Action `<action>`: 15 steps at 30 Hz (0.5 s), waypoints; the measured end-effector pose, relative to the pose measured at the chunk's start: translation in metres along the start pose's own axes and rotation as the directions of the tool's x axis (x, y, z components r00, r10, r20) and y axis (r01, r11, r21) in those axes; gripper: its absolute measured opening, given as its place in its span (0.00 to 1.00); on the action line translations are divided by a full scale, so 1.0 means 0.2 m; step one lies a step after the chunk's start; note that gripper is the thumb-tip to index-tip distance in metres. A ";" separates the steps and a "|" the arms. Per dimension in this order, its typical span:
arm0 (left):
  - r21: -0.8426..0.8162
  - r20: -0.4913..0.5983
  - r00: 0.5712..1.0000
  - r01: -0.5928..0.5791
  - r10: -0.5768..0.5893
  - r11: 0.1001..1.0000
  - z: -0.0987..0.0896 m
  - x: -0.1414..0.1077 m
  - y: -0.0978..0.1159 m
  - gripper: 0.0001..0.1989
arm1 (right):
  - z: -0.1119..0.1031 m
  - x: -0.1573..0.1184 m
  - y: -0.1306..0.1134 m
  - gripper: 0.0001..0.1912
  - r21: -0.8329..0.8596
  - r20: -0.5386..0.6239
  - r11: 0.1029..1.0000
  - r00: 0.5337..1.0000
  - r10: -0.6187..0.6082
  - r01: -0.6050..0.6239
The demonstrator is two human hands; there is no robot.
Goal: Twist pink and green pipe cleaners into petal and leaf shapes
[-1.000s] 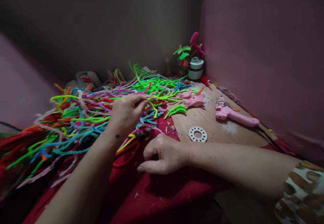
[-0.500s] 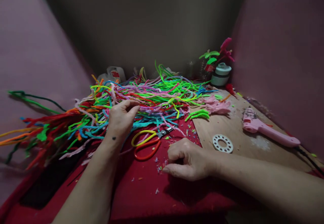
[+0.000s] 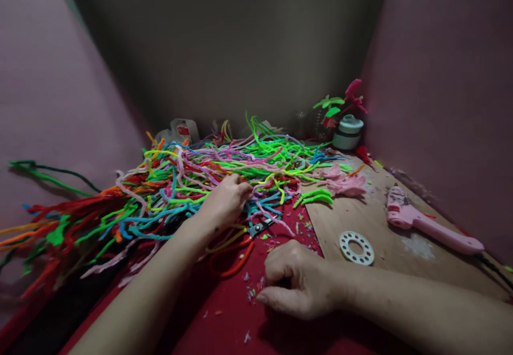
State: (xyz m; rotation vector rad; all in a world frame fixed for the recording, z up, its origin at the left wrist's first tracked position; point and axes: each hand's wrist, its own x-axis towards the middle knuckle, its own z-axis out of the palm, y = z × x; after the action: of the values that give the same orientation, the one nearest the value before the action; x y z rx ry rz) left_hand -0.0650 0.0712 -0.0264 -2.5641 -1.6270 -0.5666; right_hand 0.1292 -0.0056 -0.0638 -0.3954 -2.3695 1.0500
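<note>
My left hand (image 3: 228,200) reaches over a large heap of colourful pipe cleaners (image 3: 264,154). Its fingers are bent together at the front of the heap, near lavender and blue stems; what they hold, if anything, is hidden. Under that wrist lie scissors with one yellow and one red handle (image 3: 236,270), their blades pointing right and partly open. My right hand (image 3: 298,280) rests loosely curled on the red cloth (image 3: 224,331), with nothing visible in it. Small fuzzy clippings (image 3: 252,293) are scattered beside its thumb.
On the wooden board (image 3: 380,210) at right lie a white ring with holes (image 3: 356,248), a pink glue gun (image 3: 433,229) with a cord, green pieces (image 3: 315,198) and pink fuzzy pieces (image 3: 344,181). A lidded jar (image 3: 348,133) stands behind. Walls close in both sides.
My left hand has moved right and nearer, now over the scissors' handles, its fingers lower at the heap. My right hand stays in place. The whole view has shifted slightly.
</note>
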 end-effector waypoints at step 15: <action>0.153 0.040 0.991 0.123 -0.130 0.981 0.00 0.17 -0.10 0.15 | 0.02 0.00 0.04 0.17 -0.027 -0.009 0.999 0.999 -0.032 0.031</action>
State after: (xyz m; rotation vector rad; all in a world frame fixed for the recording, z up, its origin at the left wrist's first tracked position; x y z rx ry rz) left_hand -0.0695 0.1087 -0.0189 -2.3994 -1.7848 -0.3738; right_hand 0.1275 -0.0024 -0.0710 -0.3709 -2.3756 1.0009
